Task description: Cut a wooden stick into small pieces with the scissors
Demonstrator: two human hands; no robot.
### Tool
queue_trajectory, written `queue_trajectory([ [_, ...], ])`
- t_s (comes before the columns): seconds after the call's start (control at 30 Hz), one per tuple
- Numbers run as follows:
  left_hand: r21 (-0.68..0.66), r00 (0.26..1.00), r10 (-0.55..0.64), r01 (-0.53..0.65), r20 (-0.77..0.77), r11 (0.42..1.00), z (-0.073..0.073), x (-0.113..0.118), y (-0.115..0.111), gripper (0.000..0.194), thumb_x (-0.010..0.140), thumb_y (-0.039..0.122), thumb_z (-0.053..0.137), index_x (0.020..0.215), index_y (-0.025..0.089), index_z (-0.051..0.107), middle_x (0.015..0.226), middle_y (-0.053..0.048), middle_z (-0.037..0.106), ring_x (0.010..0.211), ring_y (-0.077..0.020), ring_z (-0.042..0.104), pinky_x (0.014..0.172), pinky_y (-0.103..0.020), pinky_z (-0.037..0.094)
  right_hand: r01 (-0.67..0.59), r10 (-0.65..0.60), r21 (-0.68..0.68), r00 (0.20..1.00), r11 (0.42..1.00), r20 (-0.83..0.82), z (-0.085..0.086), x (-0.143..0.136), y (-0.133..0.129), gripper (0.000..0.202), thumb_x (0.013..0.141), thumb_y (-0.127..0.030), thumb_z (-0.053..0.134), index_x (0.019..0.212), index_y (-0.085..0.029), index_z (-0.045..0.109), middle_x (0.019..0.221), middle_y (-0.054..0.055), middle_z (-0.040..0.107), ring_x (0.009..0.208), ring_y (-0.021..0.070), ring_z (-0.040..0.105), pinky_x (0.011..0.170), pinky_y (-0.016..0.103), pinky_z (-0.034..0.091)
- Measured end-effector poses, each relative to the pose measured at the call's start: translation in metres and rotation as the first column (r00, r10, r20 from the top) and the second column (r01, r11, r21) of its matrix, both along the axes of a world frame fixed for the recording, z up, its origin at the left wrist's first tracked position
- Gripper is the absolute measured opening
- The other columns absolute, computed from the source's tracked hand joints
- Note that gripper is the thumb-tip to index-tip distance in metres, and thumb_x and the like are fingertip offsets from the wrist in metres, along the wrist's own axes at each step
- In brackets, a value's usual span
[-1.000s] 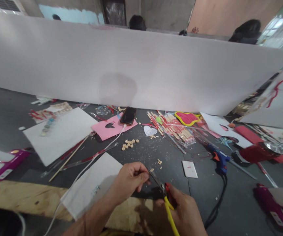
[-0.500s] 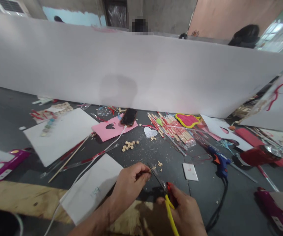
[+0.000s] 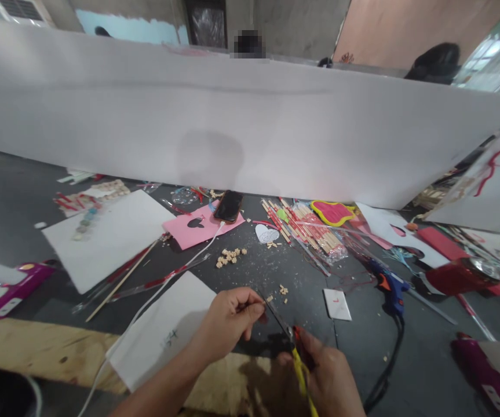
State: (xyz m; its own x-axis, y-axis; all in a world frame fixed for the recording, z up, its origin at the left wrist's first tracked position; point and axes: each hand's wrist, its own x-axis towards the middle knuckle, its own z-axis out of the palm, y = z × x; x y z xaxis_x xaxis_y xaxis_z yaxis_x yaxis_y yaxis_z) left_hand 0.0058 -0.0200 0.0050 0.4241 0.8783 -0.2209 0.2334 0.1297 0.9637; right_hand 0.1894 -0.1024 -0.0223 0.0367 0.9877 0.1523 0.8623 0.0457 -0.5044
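My right hand (image 3: 330,373) is closed around the yellow and red handles of a pair of scissors (image 3: 298,368), whose blades point up and to the left. The blade tips reach close to the fingers of my left hand (image 3: 236,318). Thumb and forefinger of that hand are pinched together; whatever is between them is too small to make out. Just beyond the blades lie small wooden bits (image 3: 283,289). Farther off is a little pile of light wooden pieces (image 3: 230,256), with a white paper heart (image 3: 267,234) behind it.
A white sheet (image 3: 167,336) lies beside my left forearm. A phone (image 3: 229,205) rests on pink paper (image 3: 189,230). Wrapped sticks (image 3: 314,229), a white square (image 3: 337,304) and a blue glue gun (image 3: 391,286) are on the right. A white board (image 3: 250,127) stands behind.
My left hand's fingers have shifted slightly, with the lower ones more visible. The scissors' handles have moved closer together in my right hand.
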Motion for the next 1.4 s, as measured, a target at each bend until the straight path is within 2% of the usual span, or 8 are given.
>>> queue_trajectory([
  [0.1, -0.021, 0.999, -0.026, 0.027, 0.023, 0.999, -0.001, 0.0, 0.001, 0.021, 0.08, 0.029, 0.048, 0.071, 0.015, 0.059, 0.043, 0.006, 0.048, 0.039, -0.0075, 0.041, 0.043, -0.018, 0.029, -0.064, 0.058, -0.123, 0.997, 0.99, -0.049, -0.001, 0.001, -0.001, 0.041, 0.08, -0.053, 0.043, 0.082, -0.019, 0.065, 0.054, 0.002, 0.062, 0.046, 0.0138, 0.054, 0.044, 0.019, 0.039],
  [0.17, 0.006, 1.0, -0.022, 0.022, 0.001, 1.0, -0.001, 0.001, 0.001, 0.02, 0.08, 0.029, 0.048, 0.073, 0.015, 0.06, 0.046, 0.005, 0.05, 0.043, -0.0082, 0.045, 0.045, -0.017, 0.032, -0.042, 0.037, -0.156, 0.999, 0.987, -0.032, -0.002, 0.002, -0.001, 0.038, 0.079, -0.051, 0.046, 0.085, -0.018, 0.064, 0.053, 0.001, 0.061, 0.047, 0.0139, 0.054, 0.042, 0.019, 0.037],
  [0.37, 0.1, 0.996, 0.078, -0.074, -0.044, 0.992, -0.006, 0.006, -0.002, 0.012, 0.074, 0.028, 0.056, 0.079, 0.017, 0.059, 0.061, 0.003, 0.057, 0.053, -0.0113, 0.054, 0.05, -0.019, 0.038, 0.008, -0.001, -0.133, 0.999, 0.991, 0.046, -0.005, 0.004, -0.002, 0.033, 0.077, -0.051, 0.048, 0.075, -0.02, 0.06, 0.053, 0.0, 0.059, 0.043, 0.0127, 0.051, 0.042, 0.019, 0.036],
  [0.63, 0.131, 0.977, 0.139, -0.119, -0.16, 0.984, 0.003, 0.008, -0.007, 0.014, 0.075, 0.025, 0.051, 0.07, 0.017, 0.062, 0.047, 0.004, 0.052, 0.047, -0.0114, 0.051, 0.047, -0.019, 0.035, -0.015, 0.013, -0.152, 1.0, 0.988, -0.012, -0.004, 0.002, -0.008, 0.032, 0.078, -0.05, 0.048, 0.082, -0.02, 0.061, 0.055, 0.0, 0.062, 0.047, 0.0134, 0.055, 0.043, 0.018, 0.037],
  [1.03, 0.008, 1.0, -0.017, 0.017, -0.009, 1.0, -0.002, -0.001, -0.002, 0.027, 0.084, 0.033, 0.043, 0.07, 0.015, 0.059, 0.039, 0.006, 0.045, 0.037, -0.0078, 0.039, 0.042, -0.018, 0.028, -0.056, 0.049, -0.146, 0.998, 0.988, -0.05, -0.01, 0.003, -0.009, 0.036, 0.077, -0.051, 0.049, 0.084, -0.019, 0.063, 0.053, 0.0, 0.061, 0.045, 0.0128, 0.054, 0.043, 0.018, 0.038],
  [1.17, 0.072, 0.998, 0.013, -0.009, -0.056, 0.997, -0.003, 0.002, -0.005, 0.029, 0.085, 0.036, 0.042, 0.073, 0.016, 0.059, 0.043, 0.004, 0.049, 0.042, -0.0089, 0.044, 0.046, -0.018, 0.031, -0.035, 0.025, -0.16, 0.998, 0.987, -0.061, -0.01, 0.004, -0.009, 0.036, 0.077, -0.05, 0.049, 0.087, -0.019, 0.064, 0.053, 0.0, 0.061, 0.045, 0.0133, 0.055, 0.044, 0.019, 0.038],
  [1.3, 0.059, 0.998, 0.064, -0.064, -0.001, 0.996, -0.006, 0.005, -0.005, 0.014, 0.078, 0.03, 0.053, 0.079, 0.017, 0.057, 0.059, 0.003, 0.055, 0.052, -0.0106, 0.053, 0.051, -0.019, 0.038, -0.033, 0.029, -0.14, 0.999, 0.99, -0.03, -0.01, 0.006, -0.007, 0.034, 0.078, -0.048, 0.048, 0.088, -0.019, 0.063, 0.056, 0.001, 0.063, 0.047, 0.0151, 0.057, 0.044, 0.021, 0.039],
  [1.4, 0.059, 0.994, 0.11, -0.11, 0.008, 0.992, -0.005, 0.006, -0.004, 0.011, 0.075, 0.027, 0.055, 0.078, 0.017, 0.057, 0.06, 0.003, 0.056, 0.054, -0.0112, 0.054, 0.052, -0.019, 0.039, -0.027, 0.027, -0.134, 1.0, 0.991, -0.002, -0.01, 0.008, -0.008, 0.03, 0.077, -0.045, 0.049, 0.086, -0.02, 0.061, 0.058, 0.002, 0.064, 0.048, 0.0161, 0.058, 0.047, 0.022, 0.042],
])
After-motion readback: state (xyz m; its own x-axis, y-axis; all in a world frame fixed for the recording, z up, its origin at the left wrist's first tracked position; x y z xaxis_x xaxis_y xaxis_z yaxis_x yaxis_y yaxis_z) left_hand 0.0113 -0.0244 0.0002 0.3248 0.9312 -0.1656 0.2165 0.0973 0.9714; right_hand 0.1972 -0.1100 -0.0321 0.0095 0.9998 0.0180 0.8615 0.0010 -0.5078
